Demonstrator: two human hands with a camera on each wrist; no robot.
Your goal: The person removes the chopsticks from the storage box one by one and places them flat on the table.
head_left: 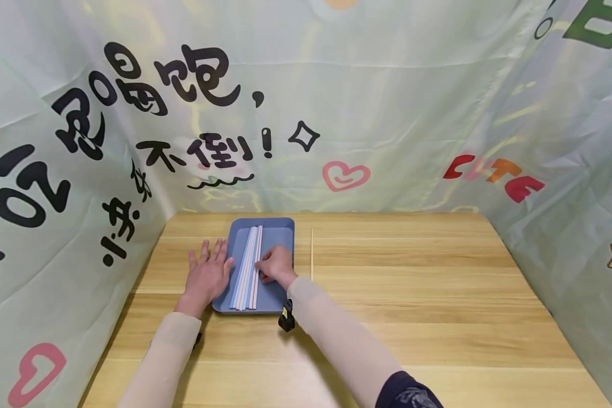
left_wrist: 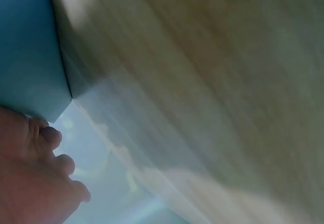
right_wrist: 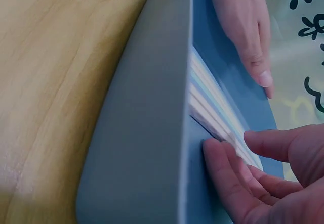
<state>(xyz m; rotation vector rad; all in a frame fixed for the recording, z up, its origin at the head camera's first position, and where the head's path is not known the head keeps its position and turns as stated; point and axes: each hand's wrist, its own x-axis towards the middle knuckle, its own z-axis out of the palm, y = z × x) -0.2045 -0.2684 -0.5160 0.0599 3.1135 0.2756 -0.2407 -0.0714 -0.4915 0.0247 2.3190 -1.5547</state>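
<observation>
A blue rectangular tray [head_left: 279,232] lies on the table, holding a bunch of long, thin straws [head_left: 247,263] in white, pink and light blue. My left hand [head_left: 209,276] spreads its fingers along the tray's left side, with the thumb at the rim. Over the tray, my right hand [head_left: 275,263] has its fingers bent at the right edge of the bunch. In the right wrist view the thumb [right_wrist: 271,143] and fingertips stand apart on either side of the straws [right_wrist: 215,100]. Whether they pinch any is unclear.
A thin pale wooden stick [head_left: 312,255] lies on the wooden table [head_left: 413,294], right of the tray. Printed cloth [head_left: 408,113] hangs behind the table and on both sides. A small black device [head_left: 287,317] is strapped under the right wrist.
</observation>
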